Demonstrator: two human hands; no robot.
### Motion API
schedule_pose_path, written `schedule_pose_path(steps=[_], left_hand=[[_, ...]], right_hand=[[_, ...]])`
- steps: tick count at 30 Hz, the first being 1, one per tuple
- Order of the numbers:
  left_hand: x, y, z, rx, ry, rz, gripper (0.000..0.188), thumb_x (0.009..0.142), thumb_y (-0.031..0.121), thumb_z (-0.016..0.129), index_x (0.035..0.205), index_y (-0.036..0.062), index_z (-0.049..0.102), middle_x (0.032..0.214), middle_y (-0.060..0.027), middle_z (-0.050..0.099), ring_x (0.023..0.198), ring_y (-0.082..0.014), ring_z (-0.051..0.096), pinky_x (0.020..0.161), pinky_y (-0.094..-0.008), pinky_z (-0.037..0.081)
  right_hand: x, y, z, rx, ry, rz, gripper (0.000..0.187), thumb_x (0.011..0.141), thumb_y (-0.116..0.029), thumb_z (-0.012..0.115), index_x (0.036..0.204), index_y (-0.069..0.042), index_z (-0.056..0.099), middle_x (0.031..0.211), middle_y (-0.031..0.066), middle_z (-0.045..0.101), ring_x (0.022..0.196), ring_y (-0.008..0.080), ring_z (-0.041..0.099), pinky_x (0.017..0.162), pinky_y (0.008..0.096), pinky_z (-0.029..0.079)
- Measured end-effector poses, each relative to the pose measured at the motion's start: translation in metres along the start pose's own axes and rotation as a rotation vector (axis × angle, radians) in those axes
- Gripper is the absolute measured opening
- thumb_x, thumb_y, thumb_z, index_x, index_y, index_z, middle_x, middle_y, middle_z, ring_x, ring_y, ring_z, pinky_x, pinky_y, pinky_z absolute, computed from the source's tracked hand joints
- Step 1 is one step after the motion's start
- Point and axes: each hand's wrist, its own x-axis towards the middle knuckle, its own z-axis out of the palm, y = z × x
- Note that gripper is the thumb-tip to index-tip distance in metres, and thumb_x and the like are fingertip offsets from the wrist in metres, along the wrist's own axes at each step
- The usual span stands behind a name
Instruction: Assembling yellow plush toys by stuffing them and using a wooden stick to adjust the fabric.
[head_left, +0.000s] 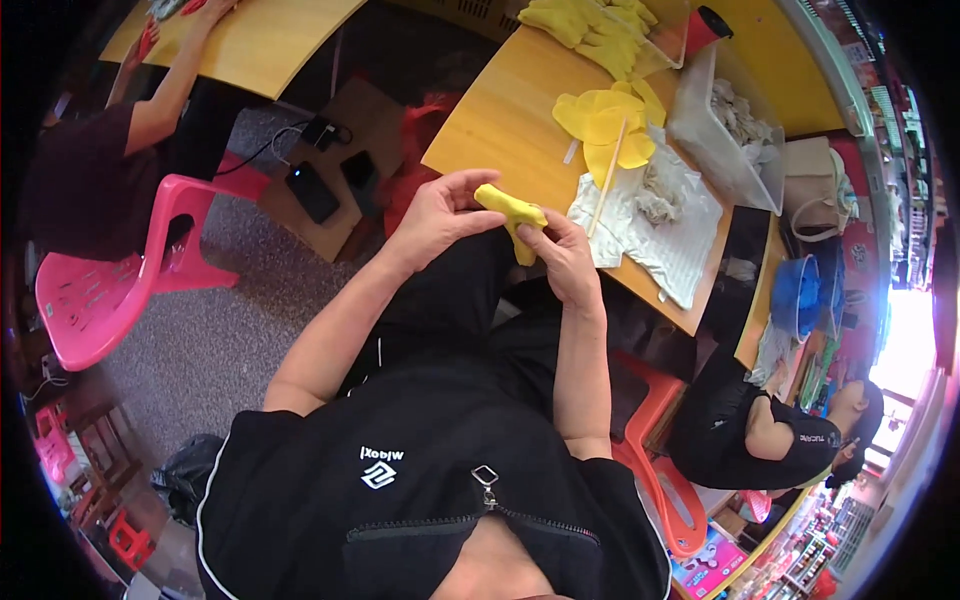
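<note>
Yellow, soft-looking material, bunched into a small piece (512,208), is held up by the near edge of the wooden tabletop (490,130). Fingers of the right hand (572,262) pinch its right end; the left hand (440,217) has thumb and forefinger spread around its other end, and whether they grip it I cannot tell. White lettering (384,453) and an angular emblem (379,475) stand upside down on the person's black top (300,500). Pale lettering (813,438) also marks a seated co-worker's dark top (735,408). Lower right, a pink panel (712,562) carries white print.
</note>
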Motion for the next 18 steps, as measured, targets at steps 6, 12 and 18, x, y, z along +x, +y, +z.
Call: schedule_pose_path(steps=[6,12,18], left_hand=[[-0.01,-0.015,0.014,0.138,0.019,0.12,0.022,0.081,0.001,0.07,0.102,-0.0021,0.065,0.093,-0.0051,0.067,0.084,-0.0096,0.063,0.076,-0.022,0.052],[-0.007,-0.025,0.005,-0.274,0.072,-0.08,0.02,0.084,0.001,0.066,0.103,0.0002,0.06,0.097,-0.0095,0.065,0.083,-0.015,0.065,0.076,-0.0284,0.058],[-0.019,-0.012,-0.003,0.055,-0.156,-0.155,0.025,0.082,0.008,0.07,0.104,-0.0001,0.062,0.097,-0.005,0.064,0.087,-0.0132,0.063,0.079,-0.0245,0.051]], right_hand=[[-0.011,0.013,0.002,-0.03,0.183,-0.147,0.026,0.084,-0.007,0.069,0.109,0.001,0.064,0.097,0.0025,0.065,0.086,0.0078,0.059,0.075,0.02,0.046],[-0.025,0.011,0.011,0.138,0.21,-0.14,0.037,0.083,-0.004,0.069,0.116,0.005,0.058,0.105,0.0061,0.065,0.091,0.0107,0.061,0.081,0.0231,0.049],[-0.038,0.012,0.002,-0.026,0.224,-0.098,0.034,0.082,0.001,0.068,0.115,0.003,0.058,0.103,0.0061,0.064,0.092,0.0101,0.061,0.08,0.0213,0.049]])
